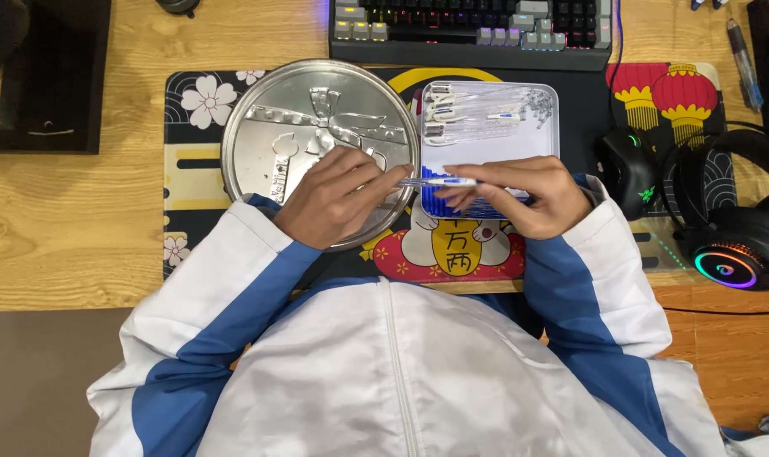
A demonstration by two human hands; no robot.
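A slim clear pen with a blue band lies level between the two hands, above the near edge of a white rectangular tray. The left hand pinches its left end, the grip closed on it with fingertips; the right hand closes its fingers on the other end, so both hands hold the same pen.

The tray carries a row of clear pen barrels along its far side and a band of blue pieces at its near edge, partly hidden under the right hand. The middle of the tray is bare white.

Just beside the tray on the left, nearly touching it, sits a round silver tin lid with a raised pattern; the left hand rests over its near right part. Both lie on a dark printed desk mat with flowers, lanterns and a cat figure.

Beyond them a keyboard with lit keys runs close along the far edges of lid and tray, leaving only a thin strip between. To the right a black mouse stands near the right wrist, and a black headset with a glowing ring lies further out. Left of the mat the wooden worktop is open up to a dark box at the far left corner. White and blue sleeves cover the near edge.
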